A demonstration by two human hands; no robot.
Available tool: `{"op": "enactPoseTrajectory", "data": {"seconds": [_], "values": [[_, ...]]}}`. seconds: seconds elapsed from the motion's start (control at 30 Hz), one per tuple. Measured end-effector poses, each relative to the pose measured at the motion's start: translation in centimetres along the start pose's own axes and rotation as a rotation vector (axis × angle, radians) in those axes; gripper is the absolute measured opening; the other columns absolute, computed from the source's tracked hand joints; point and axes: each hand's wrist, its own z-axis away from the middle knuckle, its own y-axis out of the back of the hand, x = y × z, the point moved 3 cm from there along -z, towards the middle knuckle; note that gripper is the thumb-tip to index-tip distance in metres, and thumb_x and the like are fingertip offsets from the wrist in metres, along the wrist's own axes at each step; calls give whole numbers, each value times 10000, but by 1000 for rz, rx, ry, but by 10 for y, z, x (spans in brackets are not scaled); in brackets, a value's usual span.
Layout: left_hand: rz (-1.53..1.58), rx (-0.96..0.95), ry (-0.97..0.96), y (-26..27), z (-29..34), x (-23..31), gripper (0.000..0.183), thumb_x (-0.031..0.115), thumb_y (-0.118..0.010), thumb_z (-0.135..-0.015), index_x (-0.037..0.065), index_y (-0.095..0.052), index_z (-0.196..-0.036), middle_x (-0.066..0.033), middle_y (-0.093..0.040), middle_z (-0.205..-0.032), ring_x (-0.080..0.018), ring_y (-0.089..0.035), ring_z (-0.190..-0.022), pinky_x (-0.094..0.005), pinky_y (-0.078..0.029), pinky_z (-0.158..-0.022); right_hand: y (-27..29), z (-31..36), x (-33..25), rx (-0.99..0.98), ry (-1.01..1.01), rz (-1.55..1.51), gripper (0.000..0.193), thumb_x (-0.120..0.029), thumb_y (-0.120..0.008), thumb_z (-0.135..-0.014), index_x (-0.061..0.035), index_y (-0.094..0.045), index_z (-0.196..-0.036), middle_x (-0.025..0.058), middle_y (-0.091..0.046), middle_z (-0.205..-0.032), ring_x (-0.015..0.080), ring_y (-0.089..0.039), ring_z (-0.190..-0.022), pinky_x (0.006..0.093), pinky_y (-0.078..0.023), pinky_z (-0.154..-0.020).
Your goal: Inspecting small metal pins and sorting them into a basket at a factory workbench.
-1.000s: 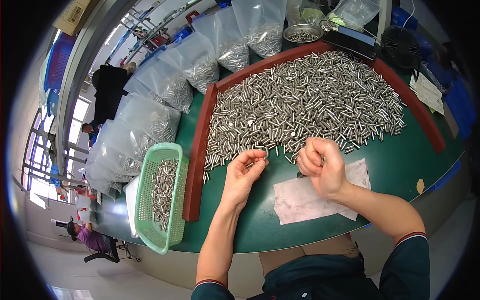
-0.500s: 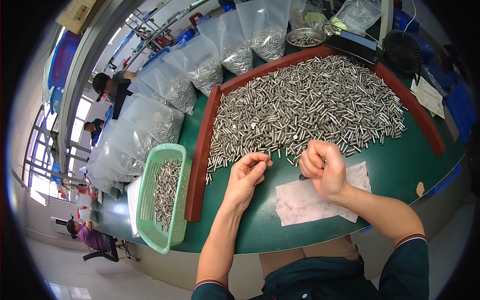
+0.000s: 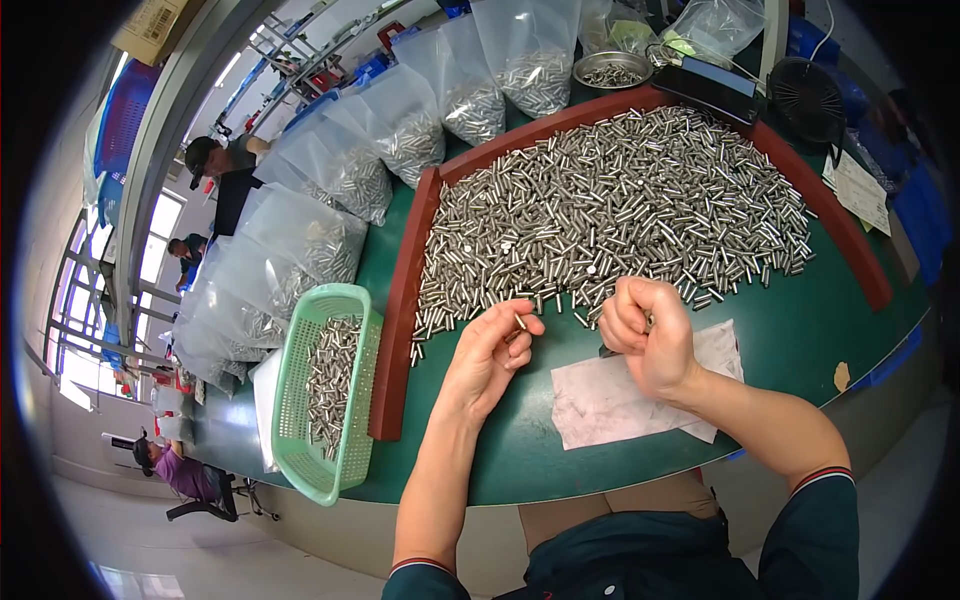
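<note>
Silvery metal pin (image 3: 520,321), pinched in the left hand's (image 3: 487,355) fingers just before the pile (image 3: 610,200) — probably light, stiff, slippery, best gripped along its sides — while the right hand (image 3: 652,338) is clenched, contents unclear.

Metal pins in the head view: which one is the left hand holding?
The single metal pin at the left hand's fingers; it is held clear of the green tabletop, whereas the pins in the big pile rest there.
</note>
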Motion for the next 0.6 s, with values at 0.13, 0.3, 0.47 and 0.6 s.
{"op": "enactPoseTrajectory", "data": {"seconds": [0.13, 0.3, 0.47, 0.6], "values": [[-168, 108, -146, 10, -6, 6, 262, 244, -496, -879, 40, -492, -713, 14, -438, -649, -56, -341, -540, -186, -289, -475, 1, 0, 0, -1, -1, 22, 298, -162, -325, -793, -101, -270, -506, -17, -257, -418, 66, -184, -392, 233, -153, -391], [-1439, 267, -681, -11, -11, 10, 97, 20, -610, -715, 18, -575, -805, -43, -470, -593, -162, -433, -501, -276, -371, -485, 0, 0, 2, -5, -11, 15, 300, -157, -327, -788, -98, -268, -499, -17, -259, -412, 66, -185, -386, 235, -150, -386], [-1556, 188, -664, -15, -15, 6, 85, 33, -608, -715, 21, -570, -790, -105, -536, -686, -274, -526, -612, -353, -416, -550, 0, 0, 0, -11, -3, 46, 334, -211, -343, -815, -112, -269, -505, -28, -239, -407, 70, -162, -391, 240, -148, -396], [-1569, 138, -667, -11, -15, 3, 78, 42, -610, -718, 18, -567, -779, -108, -545, -697, -270, -526, -612, -349, -417, -555, 1, -1, 0, -3, -6, 53, 332, -203, -344, -814, -112, -269, -504, -29, -241, -408, 70, -162, -392, 239, -150, -398]]}}
